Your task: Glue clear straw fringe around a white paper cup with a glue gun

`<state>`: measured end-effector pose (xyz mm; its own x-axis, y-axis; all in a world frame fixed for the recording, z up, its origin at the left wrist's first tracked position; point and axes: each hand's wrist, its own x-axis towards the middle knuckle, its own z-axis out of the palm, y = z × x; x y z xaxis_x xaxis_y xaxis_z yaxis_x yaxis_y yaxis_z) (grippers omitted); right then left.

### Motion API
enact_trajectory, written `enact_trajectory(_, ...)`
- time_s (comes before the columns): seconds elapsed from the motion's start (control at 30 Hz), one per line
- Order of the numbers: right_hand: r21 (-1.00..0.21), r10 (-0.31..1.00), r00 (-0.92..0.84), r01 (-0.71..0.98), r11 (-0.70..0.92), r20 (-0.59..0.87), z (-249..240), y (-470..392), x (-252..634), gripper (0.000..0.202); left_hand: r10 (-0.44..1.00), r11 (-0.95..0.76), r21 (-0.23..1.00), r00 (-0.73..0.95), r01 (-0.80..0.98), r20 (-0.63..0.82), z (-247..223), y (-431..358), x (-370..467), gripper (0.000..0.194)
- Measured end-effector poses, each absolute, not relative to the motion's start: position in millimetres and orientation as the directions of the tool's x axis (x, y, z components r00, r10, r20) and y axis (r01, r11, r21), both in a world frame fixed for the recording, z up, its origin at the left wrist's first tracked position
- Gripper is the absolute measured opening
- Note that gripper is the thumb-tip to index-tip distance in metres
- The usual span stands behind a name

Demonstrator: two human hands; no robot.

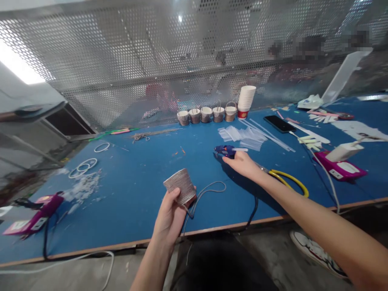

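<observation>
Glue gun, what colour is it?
The glue gun is mostly dark blue, seen best in the head view.

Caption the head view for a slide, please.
Left hand holding a cord-wrapped cup, right hand a glue gun, with five wrapped cups lined up behind.

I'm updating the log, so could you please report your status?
Left hand holding cord-wrapped cup. Right hand gripping blue glue gun. Loose cord beside cup; scissors near right forearm.

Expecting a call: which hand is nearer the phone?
Right. The right hand, on the glue gun, is left of the phone; the left hand, holding a wrapped cup, is farther left.
</observation>
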<state>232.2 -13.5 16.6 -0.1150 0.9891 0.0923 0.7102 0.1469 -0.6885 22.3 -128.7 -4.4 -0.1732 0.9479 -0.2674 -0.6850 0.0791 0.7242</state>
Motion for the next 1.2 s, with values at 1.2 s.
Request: enact_trajectory(1.2, -0.670, 0.810, -0.372, 0.458, 0.585, 0.454, -12, -168, 206, 0.008, 0.938, -0.056, 0.762, -0.294, -0.646, -0.181, -6, -135, 31, 0.043)
